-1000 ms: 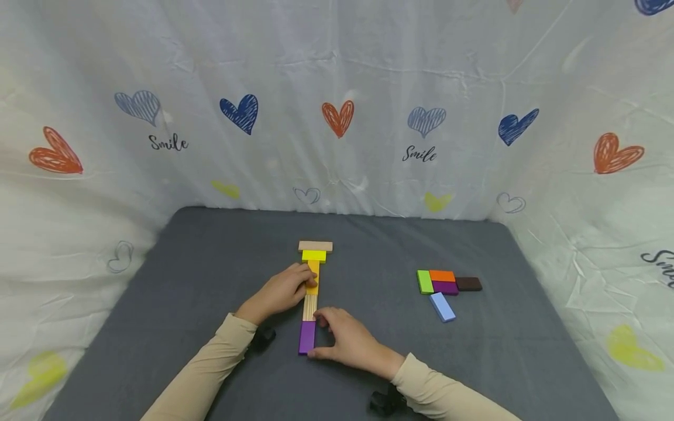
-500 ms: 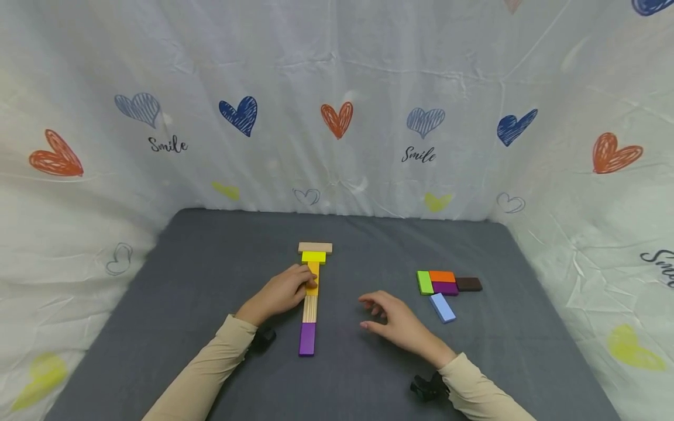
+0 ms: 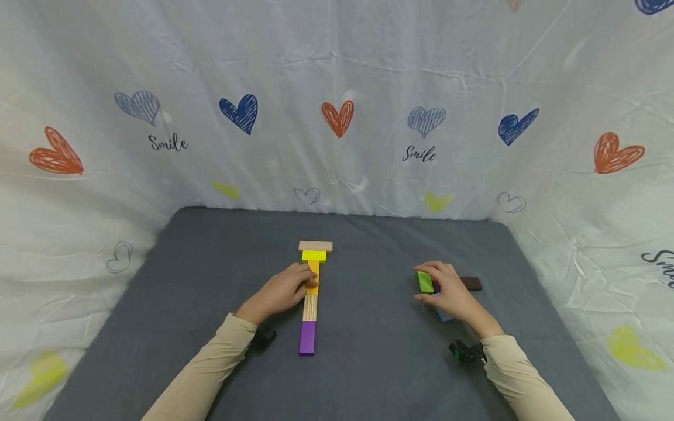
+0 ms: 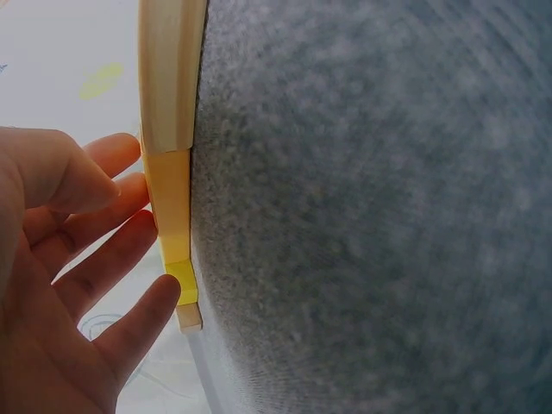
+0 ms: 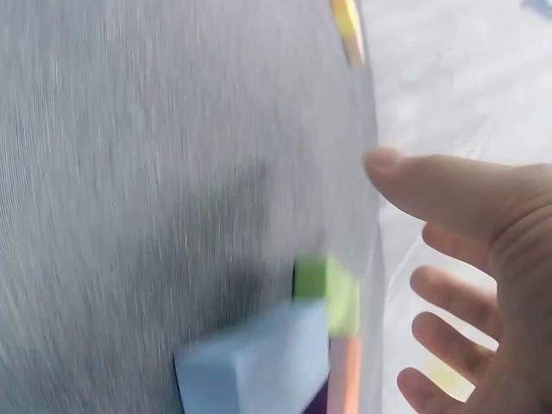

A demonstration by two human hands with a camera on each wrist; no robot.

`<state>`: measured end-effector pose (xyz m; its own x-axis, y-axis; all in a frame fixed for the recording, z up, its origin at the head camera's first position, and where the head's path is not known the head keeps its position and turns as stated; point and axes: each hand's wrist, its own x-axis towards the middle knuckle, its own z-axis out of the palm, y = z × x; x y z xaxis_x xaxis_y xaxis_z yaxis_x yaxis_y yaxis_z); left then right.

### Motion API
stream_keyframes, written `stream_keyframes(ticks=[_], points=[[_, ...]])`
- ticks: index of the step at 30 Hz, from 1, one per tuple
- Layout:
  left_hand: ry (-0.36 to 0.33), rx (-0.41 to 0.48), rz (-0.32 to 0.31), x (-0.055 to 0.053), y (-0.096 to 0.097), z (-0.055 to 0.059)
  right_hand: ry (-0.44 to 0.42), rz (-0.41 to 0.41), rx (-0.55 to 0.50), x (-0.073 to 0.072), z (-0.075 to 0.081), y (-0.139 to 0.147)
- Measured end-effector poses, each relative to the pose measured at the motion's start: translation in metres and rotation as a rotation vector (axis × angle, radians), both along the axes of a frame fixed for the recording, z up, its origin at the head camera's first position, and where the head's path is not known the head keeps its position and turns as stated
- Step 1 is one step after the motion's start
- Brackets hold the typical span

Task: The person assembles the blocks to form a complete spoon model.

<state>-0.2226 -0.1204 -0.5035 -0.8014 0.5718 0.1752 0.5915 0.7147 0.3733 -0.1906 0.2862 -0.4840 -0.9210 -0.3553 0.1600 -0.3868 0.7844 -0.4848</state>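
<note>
The left hand [image 3: 278, 292] has its fingers [image 4: 110, 257] loosely spread, their tips at the amber block [image 3: 313, 269]; they pinch nothing, and how firmly they touch cannot be told. The right hand [image 3: 451, 292] holds its thumb [image 5: 431, 185] wide of its fingers, the green block [image 3: 424, 283] lying in the gap; contact cannot be made out.

A broad stretch of gray tabletop [image 3: 368, 351] separates the two sets of fingers. Beyond the left fingers, the row ends at the tan block [image 3: 316, 246], with a strip of tabletop between it and the far edge, where the white curtain [image 3: 284, 47] hangs. Room also remains beyond the right fingers before that edge, while on their right the dark brown block [image 3: 471, 283] sits close.

The left row has one amber block, one yellow block [image 3: 314, 255] and the tan block farther off, then, nearer the person than the left fingers, one striped pale section [image 3: 310, 308] whose strips are too small to count, and one purple block [image 3: 308, 338]. Five blocks gather around and under the right hand: one green, one dark brown, one light blue block [image 5: 276, 354], one dark purple block [image 3: 436, 286] and one orange block [image 5: 352, 375], the last three partly hidden.
</note>
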Motion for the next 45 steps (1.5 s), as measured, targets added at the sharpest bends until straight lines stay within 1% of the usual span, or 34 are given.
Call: stream_keyframes(ticks=[3, 7, 13, 20, 37, 45], points=[[-0.002, -0.003, 0.003, 0.000, 0.000, 0.000, -0.016, -0.003, 0.034, -0.006, -0.002, 0.012], [-0.008, -0.006, 0.004, 0.000, 0.000, -0.001, -0.033, -0.005, 0.075, -0.011, -0.006, 0.020], [-0.006, -0.001, 0.003, 0.001, 0.000, -0.001, -0.065, -0.016, 0.103, -0.020, -0.011, 0.024], [-0.002, 0.003, -0.008, 0.000, -0.001, 0.000, -0.085, 0.000, 0.134, -0.027, -0.011, 0.025], [-0.009, 0.004, -0.006, 0.001, 0.000, -0.002, -0.112, -0.019, 0.148, -0.026, -0.013, 0.025], [-0.012, 0.000, 0.005, 0.001, 0.000, -0.001, -0.099, -0.022, 0.134, -0.027, -0.013, 0.025]])
